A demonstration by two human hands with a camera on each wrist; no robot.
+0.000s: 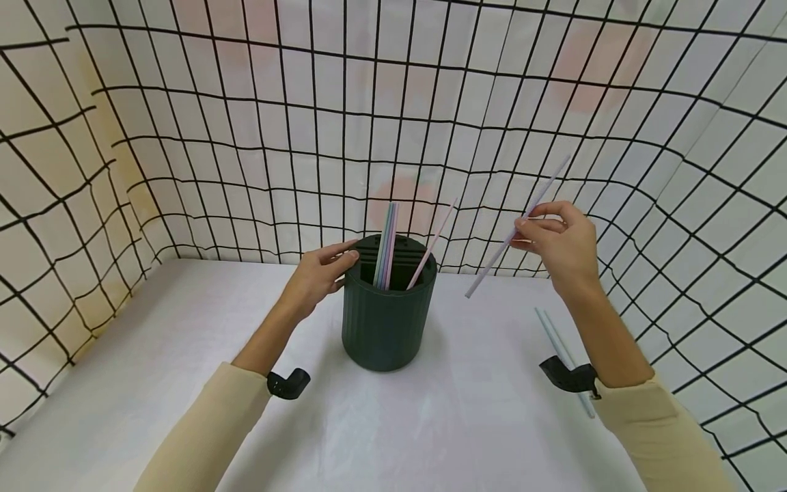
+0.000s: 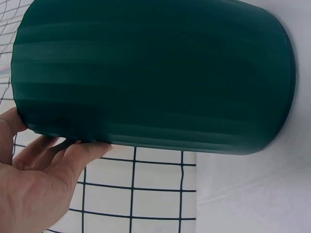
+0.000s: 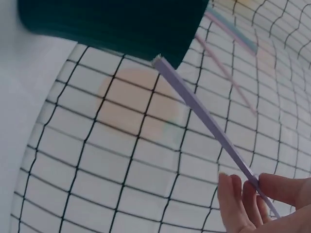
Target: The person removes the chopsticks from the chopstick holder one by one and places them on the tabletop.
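The left hand is holding the cup while the right hand is pinching the purple stick, whose slanting end below the grip probably wants steepening.

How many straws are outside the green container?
3: one lilac straw pinched in the right hand, two pale blue straws on the white table by the right forearm. The right forearm may hide others.

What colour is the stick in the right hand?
The stick in the right hand is pale purple, clearest in the right wrist view.
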